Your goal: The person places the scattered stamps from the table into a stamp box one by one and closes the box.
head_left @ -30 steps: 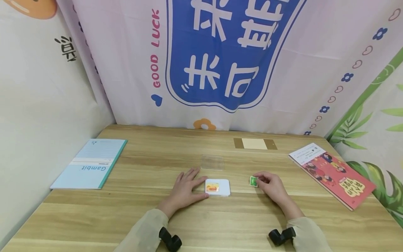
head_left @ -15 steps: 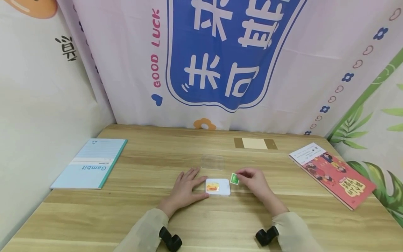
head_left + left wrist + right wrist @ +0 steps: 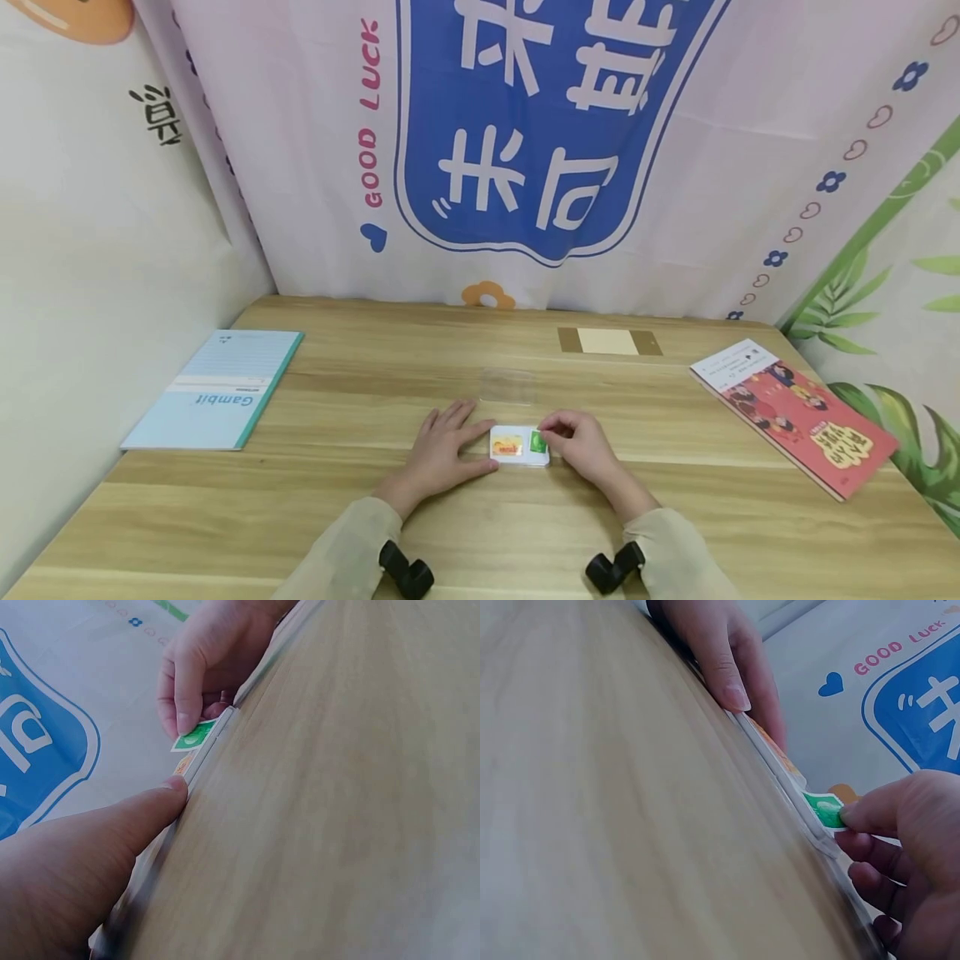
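Note:
A small stack of white cards (image 3: pixel 537 457) with rounded corners lies on the table between the two hands. An orange-and-yellow stamp (image 3: pixel 507 446) is on the left part of its top. My left hand (image 3: pixel 444 454) rests on the table, thumb and forefinger fairly straight against the stack's left edge. With thumb and forefinger, my right hand (image 3: pixel 582 446) pinches a green stamp (image 3: pixel 537 442) by its edge, over the right part of the stack. In the right wrist view the green stamp (image 3: pixel 825 811) is tilted up from the card, its white border showing.
Behind the cards lies a clear plastic piece (image 3: pixel 507 387). Farther back is a brown-and-cream card (image 3: pixel 609 342). A light blue notebook (image 3: pixel 213 390) lies at the left, a red booklet (image 3: pixel 793 417) at the right. A printed cloth (image 3: pixel 315 167) hangs behind the table.
My right hand has carried the green stamp leftward, from the table right of the cards to above their right part. The left hand has stayed in place.

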`<state>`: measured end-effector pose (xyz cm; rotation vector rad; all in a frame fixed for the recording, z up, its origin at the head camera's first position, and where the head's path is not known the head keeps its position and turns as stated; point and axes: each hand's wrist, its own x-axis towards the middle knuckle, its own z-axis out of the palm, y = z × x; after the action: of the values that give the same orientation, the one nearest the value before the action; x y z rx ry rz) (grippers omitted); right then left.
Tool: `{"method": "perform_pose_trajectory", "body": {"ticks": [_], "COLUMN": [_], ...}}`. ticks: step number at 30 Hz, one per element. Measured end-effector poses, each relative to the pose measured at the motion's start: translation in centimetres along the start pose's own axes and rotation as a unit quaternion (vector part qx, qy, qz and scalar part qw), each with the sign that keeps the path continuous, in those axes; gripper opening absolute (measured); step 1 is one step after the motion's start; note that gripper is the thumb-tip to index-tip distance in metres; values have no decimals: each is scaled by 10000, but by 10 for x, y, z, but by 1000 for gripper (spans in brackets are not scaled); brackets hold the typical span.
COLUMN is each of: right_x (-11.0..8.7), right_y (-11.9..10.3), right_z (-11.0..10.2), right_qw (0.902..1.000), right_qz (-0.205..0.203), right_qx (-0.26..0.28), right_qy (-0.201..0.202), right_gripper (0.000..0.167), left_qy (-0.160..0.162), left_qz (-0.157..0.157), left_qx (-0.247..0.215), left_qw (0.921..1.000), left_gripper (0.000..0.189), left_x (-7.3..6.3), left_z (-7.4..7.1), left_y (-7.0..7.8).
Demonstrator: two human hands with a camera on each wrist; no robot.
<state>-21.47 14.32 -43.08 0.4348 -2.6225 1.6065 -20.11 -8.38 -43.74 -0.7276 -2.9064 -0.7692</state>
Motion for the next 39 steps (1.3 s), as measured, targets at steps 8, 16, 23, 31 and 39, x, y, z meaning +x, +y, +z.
{"method": "perform_pose_trajectory", "body": {"ticks": [8,16,23,31,39], "right_x": [0,-1,-1,-1,11], "right_y": [-1,3,4,3,-2], "right_z": [5,9,11,10,-2], "right_qw": [9986,9953,9938,9966,9984], "right_qz": [36,-247,-336,-94,385], "right_qx": [-515,-894,-1010,-751,14], "right_qy": [94,281,329,329,402], "right_gripper": [6,11,12,9,5], "left_qy": [-21,-3,-3,-20,-67], "left_qz": [16,59,56,48,11], "left_qx": [60,74,83,78,-10], "left_qw": [10000,10000,10000,10000,10000], "left_gripper": [62,61,62,62,66], "left_x": [0,-1,-1,-1,0], "left_z": [0,-1,-2,-2,-1], "left_y": [0,0,-1,-1,0]}}
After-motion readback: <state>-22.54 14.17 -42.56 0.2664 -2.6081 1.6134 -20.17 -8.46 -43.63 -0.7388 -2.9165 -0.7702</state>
